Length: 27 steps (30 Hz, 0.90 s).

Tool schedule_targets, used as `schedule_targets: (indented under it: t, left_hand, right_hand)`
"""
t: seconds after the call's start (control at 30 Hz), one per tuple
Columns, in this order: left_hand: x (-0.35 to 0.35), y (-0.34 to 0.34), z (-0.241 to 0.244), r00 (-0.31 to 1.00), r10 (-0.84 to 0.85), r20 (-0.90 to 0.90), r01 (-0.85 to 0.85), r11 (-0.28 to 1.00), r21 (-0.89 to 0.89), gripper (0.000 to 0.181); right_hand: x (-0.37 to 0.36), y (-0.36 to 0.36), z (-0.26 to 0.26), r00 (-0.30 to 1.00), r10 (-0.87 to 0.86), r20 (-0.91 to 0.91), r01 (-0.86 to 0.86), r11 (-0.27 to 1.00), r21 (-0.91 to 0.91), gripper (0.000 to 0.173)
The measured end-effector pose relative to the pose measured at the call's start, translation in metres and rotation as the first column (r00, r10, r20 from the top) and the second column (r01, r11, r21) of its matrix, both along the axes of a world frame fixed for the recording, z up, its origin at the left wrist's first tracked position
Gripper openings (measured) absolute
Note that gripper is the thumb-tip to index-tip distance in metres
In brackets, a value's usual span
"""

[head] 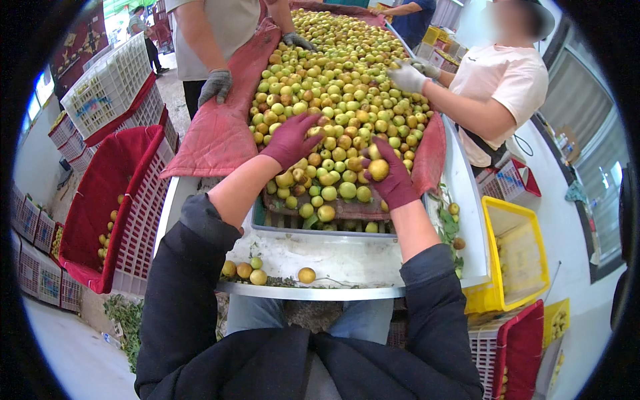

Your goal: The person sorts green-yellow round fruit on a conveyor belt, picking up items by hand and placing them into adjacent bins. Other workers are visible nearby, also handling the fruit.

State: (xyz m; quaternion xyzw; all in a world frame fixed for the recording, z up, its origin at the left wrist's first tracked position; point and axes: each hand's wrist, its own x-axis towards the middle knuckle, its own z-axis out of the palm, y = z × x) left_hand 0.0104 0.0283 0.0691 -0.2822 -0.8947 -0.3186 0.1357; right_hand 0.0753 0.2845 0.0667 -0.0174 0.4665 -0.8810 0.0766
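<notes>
A large heap of small round green, yellow and brown fruits [345,115], apparently jujubes, lies before me on a red padded cloth [215,142]. My left hand [295,140], in a maroon glove, reaches over the heap's left side with fingers apart. One fruit shows between its thumb and fingers; whether it is gripped I cannot tell. My right hand [392,177], gloved alike, is turned partly palm up and holds a yellow-brown fruit [378,170], with another fruit at its fingers. Below the heap's near edge, a slatted opening [285,220] shows in the white metal table [325,255].
Several loose fruits [257,277] and leaves [448,225] lie on the table's rim. Gloved co-workers stand left [215,35] and right [492,90]. A red-lined crate [140,200] stands left, a yellow crate [522,295] right. Stacked crates [110,85] rise behind.
</notes>
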Motion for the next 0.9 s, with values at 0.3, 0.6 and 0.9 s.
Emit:
schedule_targets:
  t: [0.3, 0.6, 0.9]
  left_hand:
    - [0.087, 0.067, -0.033, 0.990, -0.093, 0.109, 0.141, 0.765, -0.628, 0.067]
    - [-0.025, 0.070, -0.009, 0.993, -0.080, -0.090, 0.081, 0.997, 0.007, 0.027]
    - [-0.052, 0.096, -0.023, 0.968, 0.245, -0.047, -0.235, 0.830, -0.506, 0.043]
  right_hand:
    - [-0.029, 0.064, -0.060, 0.914, -0.167, -0.369, 0.401, 0.238, 0.884, 0.038]
    - [-0.013, 0.040, -0.033, 0.907, 0.419, 0.042, -0.195, 0.328, 0.924, 0.032]
    - [-0.025, 0.044, -0.052, 0.934, 0.348, -0.076, -0.107, 0.476, 0.873, 0.035]
